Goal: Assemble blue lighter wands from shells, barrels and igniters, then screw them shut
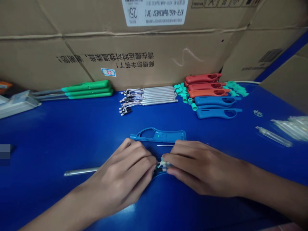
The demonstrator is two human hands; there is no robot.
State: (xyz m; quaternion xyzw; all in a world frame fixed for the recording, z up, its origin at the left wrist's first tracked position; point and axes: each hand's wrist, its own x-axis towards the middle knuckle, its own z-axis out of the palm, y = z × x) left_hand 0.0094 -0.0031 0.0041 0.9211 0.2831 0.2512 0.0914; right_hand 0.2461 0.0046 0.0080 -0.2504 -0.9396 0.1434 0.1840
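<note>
The left hand (122, 173) and the right hand (199, 168) both pinch a tiny wired part (164, 164) tight in their fingers, just below a blue plastic handle (157, 135). A silver metal tube (80, 171) sticks out from under the left hand. Beyond the handle lie more colored handles (216, 101) and a row of wired silver tubes (149, 96).

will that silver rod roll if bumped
The silver rod looks round and smooth, so it would probably roll on the glossy blue table. It looks stiff, being straight and metallic. Its far end runs under the left hand, which may hold it.
</note>
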